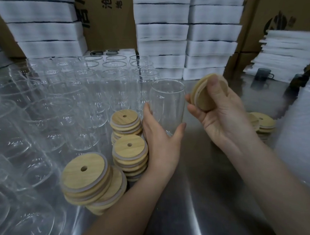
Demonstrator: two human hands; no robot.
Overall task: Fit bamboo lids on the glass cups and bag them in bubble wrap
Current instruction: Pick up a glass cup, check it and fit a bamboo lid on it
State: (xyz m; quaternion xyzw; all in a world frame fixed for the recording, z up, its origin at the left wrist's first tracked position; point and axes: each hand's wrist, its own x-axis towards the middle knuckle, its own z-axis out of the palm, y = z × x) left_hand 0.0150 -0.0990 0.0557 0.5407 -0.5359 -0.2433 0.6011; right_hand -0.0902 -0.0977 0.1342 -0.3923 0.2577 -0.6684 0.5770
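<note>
Head-worn camera looks down on a steel worktable [200, 196]

The lone wide-angle view faces forward and down from the person's head, close over the worktable; the left hand [159, 135] and right hand [221, 113] sit near mid-frame, forearms running in from the bottom edge, with stacked cartons [108, 20] closing the far side.

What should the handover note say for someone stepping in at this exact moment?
Left hand grips a glass cup low down, upright on the metal table.
Right hand holds a bamboo lid tilted, right of the cup's mouth, not on it.
Lid stacks stand left of the left hand; more lids lie behind the right hand. Lidless cups fill the left side.
Done: no lidded or bagged cup in view.
Left: seat this lid, bag the cup, probably from the white padded pile at right, then repeat.
</note>
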